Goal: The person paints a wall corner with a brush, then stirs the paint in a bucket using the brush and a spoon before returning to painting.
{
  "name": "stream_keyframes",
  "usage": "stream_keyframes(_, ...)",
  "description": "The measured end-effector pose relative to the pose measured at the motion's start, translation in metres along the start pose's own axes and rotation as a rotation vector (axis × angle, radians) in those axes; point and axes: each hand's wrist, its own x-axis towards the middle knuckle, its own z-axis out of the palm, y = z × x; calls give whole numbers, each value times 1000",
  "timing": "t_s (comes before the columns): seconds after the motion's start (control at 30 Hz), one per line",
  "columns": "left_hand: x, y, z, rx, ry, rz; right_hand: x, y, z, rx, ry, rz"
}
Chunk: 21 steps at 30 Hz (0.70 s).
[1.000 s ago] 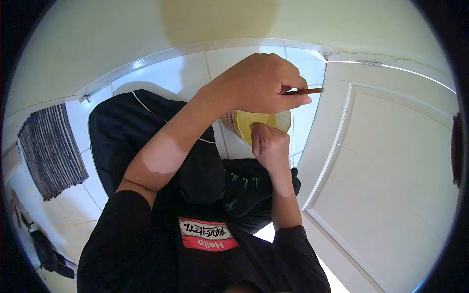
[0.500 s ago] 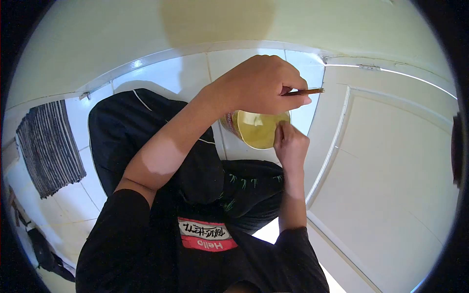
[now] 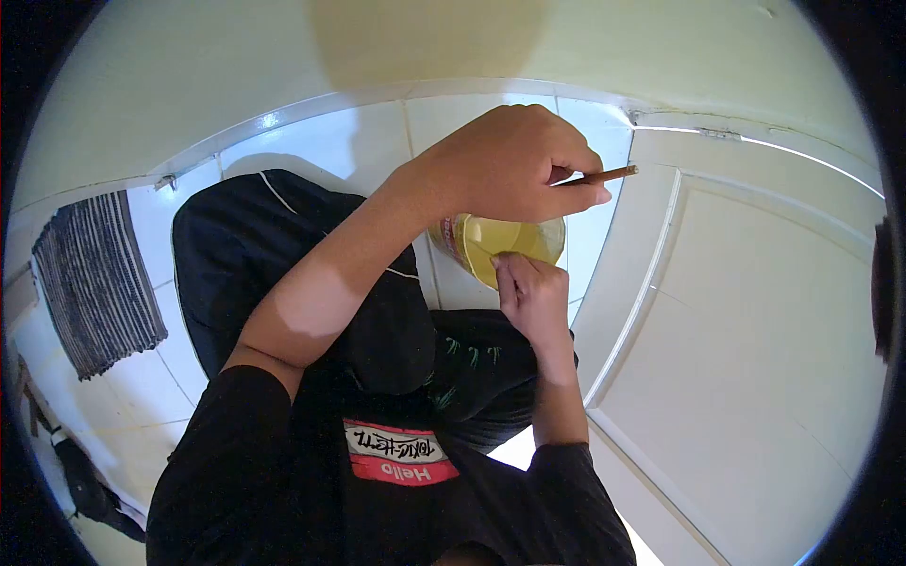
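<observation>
My left hand (image 3: 514,165) is closed around a thin brown stick (image 3: 618,174), whose tip points to the right. Below that hand, a round tub (image 3: 514,241) with a pale yellow inside stands on the tiled floor, its far rim partly hidden by the hand. Red marks show on the tub's left outer side. My right hand (image 3: 534,294) is at the tub's near rim with thumb and fingers pinched together; what they hold, if anything, is too small to tell.
My legs in dark trousers (image 3: 293,255) are folded left of and below the tub. A white panelled door (image 3: 755,330) stands at the right, a pale wall (image 3: 236,66) ahead. A striped mat (image 3: 99,283) lies at the left.
My right hand has moved left and slightly down along the tub's near rim. My left hand and the stick have shifted slightly to the right.
</observation>
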Motion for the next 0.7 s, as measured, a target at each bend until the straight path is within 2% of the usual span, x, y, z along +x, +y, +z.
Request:
stream_keyframes(0.1,0,0,1,-4,8,3,-9,4,-8,11,-54,4)
stream_keyframes(0.4,0,-1,4,-21,-12,-6,-3,40,-5,-161,127,73)
stream_keyframes(0.5,0,0,3,-35,-10,-11,1,51,0,-217,203,5)
stream_keyframes(0.7,0,-2,2,-25,-20,-28,-5,50,-13,-319,49,-99)
